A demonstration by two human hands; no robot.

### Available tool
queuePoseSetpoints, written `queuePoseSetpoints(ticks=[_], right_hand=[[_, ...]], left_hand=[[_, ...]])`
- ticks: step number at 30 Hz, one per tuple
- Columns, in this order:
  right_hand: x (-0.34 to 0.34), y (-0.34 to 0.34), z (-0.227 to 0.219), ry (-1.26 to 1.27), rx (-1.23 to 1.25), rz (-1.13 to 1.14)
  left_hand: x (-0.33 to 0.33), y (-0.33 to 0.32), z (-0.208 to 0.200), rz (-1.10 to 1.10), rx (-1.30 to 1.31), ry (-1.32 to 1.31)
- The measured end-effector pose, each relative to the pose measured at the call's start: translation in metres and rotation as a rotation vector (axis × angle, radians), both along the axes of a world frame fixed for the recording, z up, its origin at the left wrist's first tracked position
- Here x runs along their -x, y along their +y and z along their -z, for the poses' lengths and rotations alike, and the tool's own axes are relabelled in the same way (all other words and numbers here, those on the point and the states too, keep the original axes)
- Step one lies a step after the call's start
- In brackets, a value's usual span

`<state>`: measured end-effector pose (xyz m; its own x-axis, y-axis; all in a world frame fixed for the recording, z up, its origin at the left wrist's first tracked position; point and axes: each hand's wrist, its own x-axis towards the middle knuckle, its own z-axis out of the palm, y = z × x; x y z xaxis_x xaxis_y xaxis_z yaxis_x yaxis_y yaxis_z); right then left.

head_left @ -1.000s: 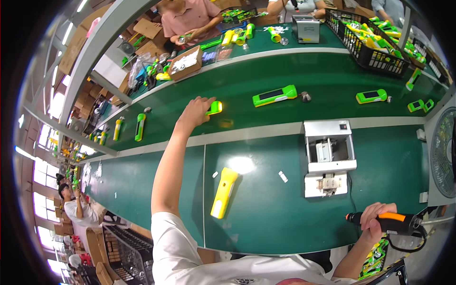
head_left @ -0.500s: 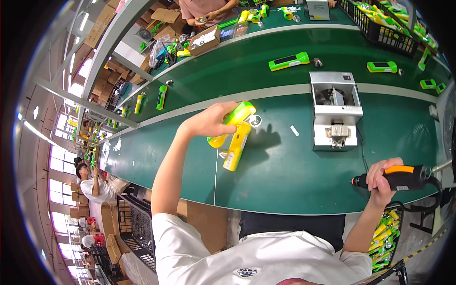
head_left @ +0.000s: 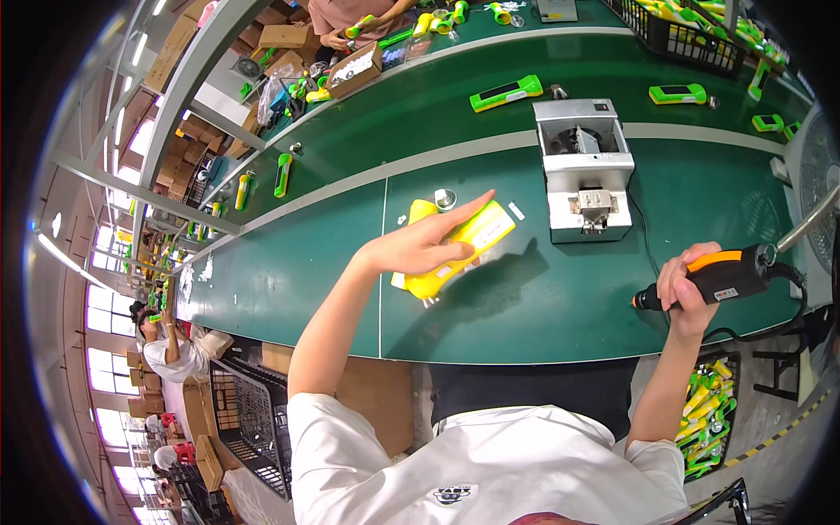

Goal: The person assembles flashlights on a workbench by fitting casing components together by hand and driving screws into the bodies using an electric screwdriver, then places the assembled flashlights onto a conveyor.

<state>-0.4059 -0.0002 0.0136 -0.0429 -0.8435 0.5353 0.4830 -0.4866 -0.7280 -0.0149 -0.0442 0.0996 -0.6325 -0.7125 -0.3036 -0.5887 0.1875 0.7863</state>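
Observation:
My left hand (head_left: 418, 251) is raised over the green table (head_left: 289, 262) and holds a long yellow plastic casing (head_left: 479, 234), fingers stretched along its top. More yellow plastic shows under the hand (head_left: 421, 210); I cannot tell whether it is a separate piece. A small round metal part (head_left: 445, 199) lies just beyond it. My right hand (head_left: 685, 293) is at the table's near right edge, gripping an orange and black electric screwdriver (head_left: 726, 273) with its bit pointing left.
A grey metal box machine (head_left: 584, 166) stands right of the casing. Green handheld casings (head_left: 506, 91) (head_left: 676, 93) lie on the belt behind. A black crate (head_left: 691, 39) sits far right, a fan (head_left: 814, 197) at the right edge. Another person (head_left: 350, 13) works opposite.
My left hand reached to the far belt, took a green-yellow piece, and drew back over the yellow casing on the table; it now holds the casing up. My right hand stayed on the screwdriver.

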Motion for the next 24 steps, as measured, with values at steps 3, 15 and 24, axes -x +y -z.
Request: queuePoseSetpoints(ticks=[3,15,24], right_hand=[[0.001,-0.001,0.001,-0.015,-0.012,-0.009],[-0.005,-0.002,-0.001,-0.034,-0.026,-0.028],[-0.005,-0.002,0.0,-0.036,-0.019,-0.029]], left_hand=[[0.021,0.01,0.004,-0.023,-0.188,0.11],[0.048,0.035,0.036,0.145,-0.473,0.266],[0.061,0.048,0.049,0.06,-0.669,0.443]])
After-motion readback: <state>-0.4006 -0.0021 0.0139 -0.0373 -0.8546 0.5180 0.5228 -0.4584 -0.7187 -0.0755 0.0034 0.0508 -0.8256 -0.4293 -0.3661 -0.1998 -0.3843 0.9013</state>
